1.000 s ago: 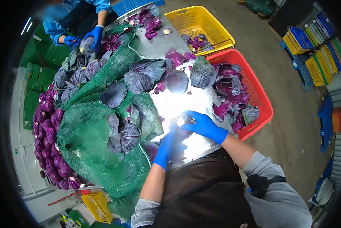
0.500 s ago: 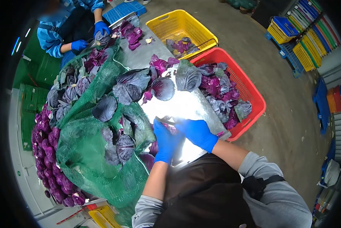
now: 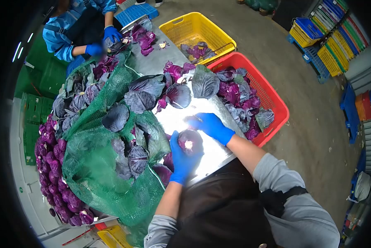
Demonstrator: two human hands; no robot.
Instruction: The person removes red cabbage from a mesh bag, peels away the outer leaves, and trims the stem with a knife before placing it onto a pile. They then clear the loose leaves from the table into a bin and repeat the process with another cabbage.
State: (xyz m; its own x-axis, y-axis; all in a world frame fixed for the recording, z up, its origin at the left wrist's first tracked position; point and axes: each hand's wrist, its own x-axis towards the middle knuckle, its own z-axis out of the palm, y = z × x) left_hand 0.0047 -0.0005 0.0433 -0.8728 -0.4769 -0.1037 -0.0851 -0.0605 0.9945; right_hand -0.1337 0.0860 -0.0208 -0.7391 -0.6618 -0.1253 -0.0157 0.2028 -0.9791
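Note:
In my left hand (image 3: 181, 160), gloved in blue, rests a trimmed red cabbage (image 3: 189, 142) with its pale cut stem facing up. Just above it, my right hand (image 3: 214, 127), also gloved, is closed around a knife whose blade is blurred and barely visible. Both hands are over the shiny metal table (image 3: 216, 155). Loose outer cabbage leaves (image 3: 140, 97) lie beyond the hands. To the left, a green mesh sack (image 3: 98, 165) is spread out with more leaves (image 3: 136, 160) on it.
A red crate (image 3: 276, 115) full of leaves stands against the table's right side, with a yellow crate (image 3: 181, 25) behind it. Peeled cabbages (image 3: 55, 173) are piled at left. Across the table, a co-worker (image 3: 69, 31) in blue gloves handles a cabbage.
My right hand has lifted up and away from my left, with the knife. The cabbage, hidden before, now shows its cut stem in my left hand.

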